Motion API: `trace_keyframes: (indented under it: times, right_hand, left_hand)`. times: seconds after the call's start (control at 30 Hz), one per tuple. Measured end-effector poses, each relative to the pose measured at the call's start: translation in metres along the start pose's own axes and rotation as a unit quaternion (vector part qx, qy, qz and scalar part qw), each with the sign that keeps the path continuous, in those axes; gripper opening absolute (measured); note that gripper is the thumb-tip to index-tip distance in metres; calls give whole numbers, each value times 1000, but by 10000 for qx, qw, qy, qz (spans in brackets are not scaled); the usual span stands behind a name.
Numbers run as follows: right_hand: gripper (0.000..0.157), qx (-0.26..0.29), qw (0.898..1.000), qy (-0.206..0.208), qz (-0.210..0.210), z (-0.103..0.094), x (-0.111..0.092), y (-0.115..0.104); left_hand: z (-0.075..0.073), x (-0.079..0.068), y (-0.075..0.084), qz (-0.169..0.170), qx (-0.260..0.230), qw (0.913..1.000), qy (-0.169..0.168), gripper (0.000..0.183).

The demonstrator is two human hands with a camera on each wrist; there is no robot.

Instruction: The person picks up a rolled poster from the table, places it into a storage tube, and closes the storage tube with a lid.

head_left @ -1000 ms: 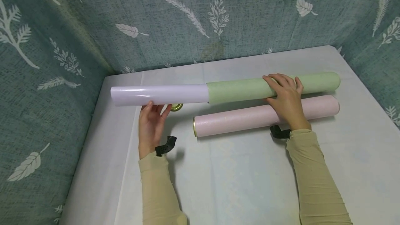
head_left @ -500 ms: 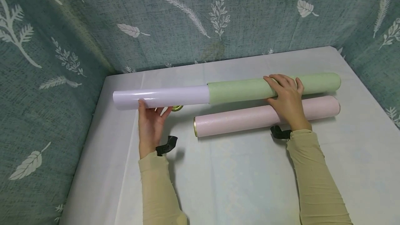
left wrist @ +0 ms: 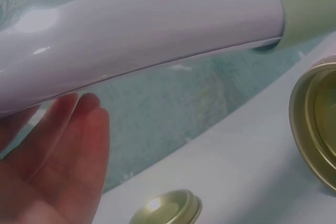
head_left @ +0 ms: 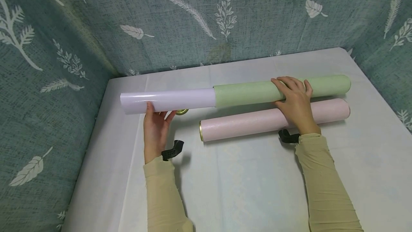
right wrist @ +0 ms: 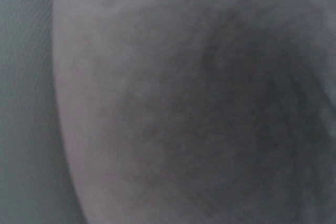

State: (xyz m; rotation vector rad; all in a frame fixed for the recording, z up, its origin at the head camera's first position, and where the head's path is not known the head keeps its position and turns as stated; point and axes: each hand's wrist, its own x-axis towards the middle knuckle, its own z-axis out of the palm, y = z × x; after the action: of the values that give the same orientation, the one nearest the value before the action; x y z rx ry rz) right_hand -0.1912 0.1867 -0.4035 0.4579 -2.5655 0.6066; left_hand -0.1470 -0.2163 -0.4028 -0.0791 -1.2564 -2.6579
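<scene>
A glossy lilac paper roll (head_left: 173, 98) stretches left out of the mouth of a green cardboard tube (head_left: 246, 93). Its long loose edge shows in the left wrist view, where the roll (left wrist: 147, 24) enters the tube (left wrist: 307, 9). My left hand (head_left: 156, 135) holds the roll from below near its left end, thumb on the front side, other fingers partly hidden underneath. My right hand (head_left: 296, 105) grips the green tube from above, right of its middle. Just below lies a pink tube (head_left: 241, 124), partly covered by my right hand. The right wrist view is dark and blurred.
A gold metal lid (left wrist: 165, 208) lies on the white table (head_left: 244, 178) behind my left hand. The pink tube's left end has a gold metal rim (head_left: 201, 131). Leaf-patterned green cloth (head_left: 193, 20) hangs at the table's back and sides.
The lilac roll has slid a little right, further into the green tube, and its left end has dipped slightly. My left thumb has shifted onto the roll's front. The right hand stays put.
</scene>
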Motion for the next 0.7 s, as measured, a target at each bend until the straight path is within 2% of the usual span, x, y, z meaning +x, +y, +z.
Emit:
trace_keyframes:
  times: [0.13,0.47,0.7]
  right_hand:
    - [73,11,10000,-15,22,0,0,0]
    - [73,-9,10000,-53,34,0,-1,1]
    - [74,7,10000,-25,-3,0,0,1]
  left_hand:
    - [0,1,-1,99,-10,9999,37,41]
    - [-5,3,-5,411,-494,9979,76,39]
    - [3,2,-2,463,-363,9972,459,41]
